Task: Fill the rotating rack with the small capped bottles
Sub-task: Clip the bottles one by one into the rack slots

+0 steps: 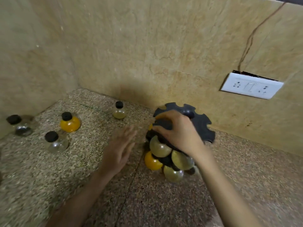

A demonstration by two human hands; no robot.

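The black notched rotating rack (202, 124) stands at the back right of the counter, with several round bottles hanging on its lower tiers, tan ones (159, 148) and an orange one (152, 162). My right hand (177, 130) rests on the rack's left top edge, fingers closed around a black-capped bottle (161, 124) at a slot. My left hand (119, 149) hovers open and blurred just left of the rack, holding nothing. Loose capped bottles stand on the left: an orange one (70, 122), a pale one (119, 111), a clear one (55, 143) and another clear one (22, 126).
The speckled stone counter (98, 185) meets tiled walls in a corner at the back left. A white socket plate (251, 86) with a wire running up is on the right wall.
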